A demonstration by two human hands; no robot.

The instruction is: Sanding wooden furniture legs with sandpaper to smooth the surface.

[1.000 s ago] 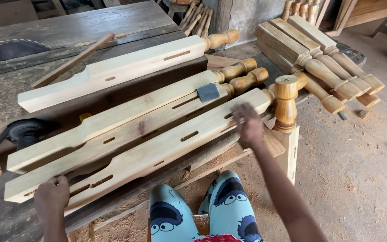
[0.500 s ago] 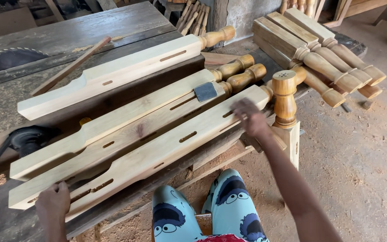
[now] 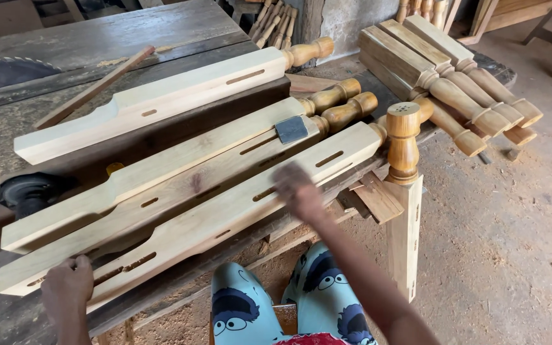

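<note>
Sawdust covers the workshop floor (image 3: 512, 243) around a dark, worn bench (image 3: 129, 32) loaded with pale turned bed posts. Nearest the person lies the front post (image 3: 225, 214), a long squared timber with slot mortises, running from near left to far right. The left hand (image 3: 66, 286) closes over its near end, fingers curled on the top edge. The right hand (image 3: 298, 190) lies flat and blurred on the post's upper face near the middle, fingers spread, gripping nothing that can be made out. Just beyond that hand, a small grey sanding block (image 3: 291, 129) sits on the neighbouring post (image 3: 180, 160). To its right stands an upright turned leg (image 3: 404, 191) with a rounded amber top. Further right and beyond, a stack of darker turned legs (image 3: 455, 76) rests on the bench end. Far to the left of the left hand, a circular saw blade (image 3: 4, 71) rises from the benchtop, and a black power tool (image 3: 27, 191) sits closer by.
</note>
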